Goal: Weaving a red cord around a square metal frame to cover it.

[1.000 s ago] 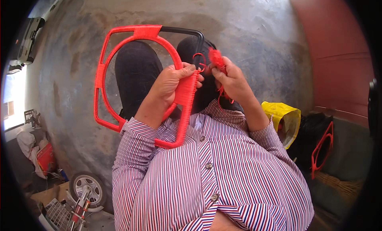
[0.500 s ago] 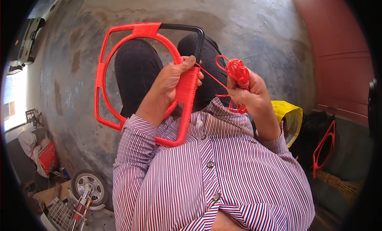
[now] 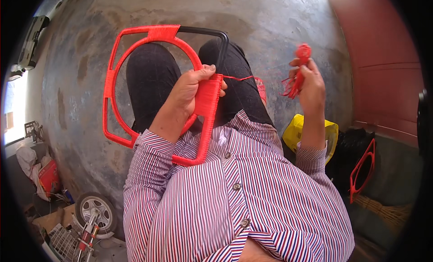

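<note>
My left hand [image 3: 191, 88] grips a square frame [image 3: 209, 102] with a ring inside it, resting over my knees. Red cord is wound tightly round most of the frame; its far right corner is bare black bar [image 3: 223, 43]. The thumb presses near the end of the winding, and the fingers wrap behind the bar. From there a strand of red cord [image 3: 239, 78] runs off to the right. My right hand [image 3: 311, 81] is raised to the right, closed round a bundle of red cord [image 3: 301, 59], slightly blurred, with loose loops hanging from it.
A yellow bag [image 3: 331, 135] stands at my right, beside black plastic [image 3: 349, 149] and another red frame [image 3: 362, 171]. A wheel [image 3: 95, 212] and a wire basket [image 3: 63, 244] lie at the lower left. A red panel [image 3: 379, 59] rises at the right.
My right hand has swung up and out to the right with the cord bundle, drawing out the strand. My left hand and the frame have shifted only slightly left.
</note>
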Action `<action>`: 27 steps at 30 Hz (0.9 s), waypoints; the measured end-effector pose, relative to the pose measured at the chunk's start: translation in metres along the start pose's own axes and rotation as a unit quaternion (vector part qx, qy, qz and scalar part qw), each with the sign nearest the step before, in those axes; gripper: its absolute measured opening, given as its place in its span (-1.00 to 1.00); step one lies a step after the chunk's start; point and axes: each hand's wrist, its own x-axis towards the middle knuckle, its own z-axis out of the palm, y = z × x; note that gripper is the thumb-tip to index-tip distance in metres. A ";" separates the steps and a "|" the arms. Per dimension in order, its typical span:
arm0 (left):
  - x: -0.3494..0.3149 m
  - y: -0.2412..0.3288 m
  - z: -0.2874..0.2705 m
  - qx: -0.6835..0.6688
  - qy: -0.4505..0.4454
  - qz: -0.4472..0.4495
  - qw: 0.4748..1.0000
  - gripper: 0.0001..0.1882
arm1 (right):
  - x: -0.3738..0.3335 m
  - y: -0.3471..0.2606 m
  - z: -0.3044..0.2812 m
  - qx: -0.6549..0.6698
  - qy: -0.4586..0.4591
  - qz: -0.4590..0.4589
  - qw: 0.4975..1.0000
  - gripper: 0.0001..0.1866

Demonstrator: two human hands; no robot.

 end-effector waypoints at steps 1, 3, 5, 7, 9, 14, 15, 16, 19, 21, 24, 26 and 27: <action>0.000 0.000 -0.001 0.008 0.003 0.002 1.000 -0.85 | -0.008 0.002 0.004 -0.082 -0.081 0.032 0.993 -0.70; 0.000 0.001 0.000 0.022 0.004 -0.002 1.000 -0.85 | -0.028 0.005 0.028 -0.245 -0.231 0.095 0.937 -0.71; -0.004 0.000 0.005 0.036 0.007 0.011 0.999 -0.86 | -0.022 0.028 0.047 -0.392 -0.413 -0.172 0.804 -0.74; -0.010 0.001 0.006 0.045 0.003 0.018 0.999 -0.86 | -0.015 0.045 0.067 -0.428 -0.359 -0.207 0.803 -0.62; -0.010 0.002 0.006 0.047 -0.010 0.011 0.999 -0.86 | -0.005 0.046 0.085 -0.438 -0.290 -0.172 0.833 -0.50; -0.010 0.001 0.007 0.050 -0.004 0.009 0.999 -0.84 | 0.020 0.036 0.114 -0.278 -0.185 -0.110 0.936 -0.26; -0.010 0.001 0.007 0.053 -0.003 0.009 0.999 -0.84 | 0.024 0.037 0.116 -0.201 -0.201 -0.081 0.955 -0.27; -0.009 0.001 0.007 0.052 -0.004 0.009 0.999 -0.84 | 0.029 0.039 0.118 -0.124 -0.216 -0.050 0.967 -0.28; -0.008 -0.001 0.005 0.046 -0.007 0.009 0.999 -0.83 | 0.036 0.048 0.127 0.006 -0.248 -0.032 0.968 -0.38; -0.008 -0.002 0.003 0.036 -0.012 0.007 0.999 -0.83 | 0.036 0.049 0.131 0.016 -0.252 -0.017 0.968 -0.50; -0.011 -0.001 0.007 0.036 0.005 0.006 0.999 -0.83 | 0.038 0.047 0.131 -0.076 -0.217 -0.043 0.972 -0.72; -0.011 -0.001 0.008 0.040 -0.004 0.007 0.999 -0.83 | 0.041 0.048 0.124 -0.190 -0.165 -0.177 0.951 -0.80; -0.010 0.000 0.008 0.043 -0.009 0.008 0.999 -0.83 | 0.042 0.044 0.118 -0.229 -0.150 -0.207 0.939 -0.79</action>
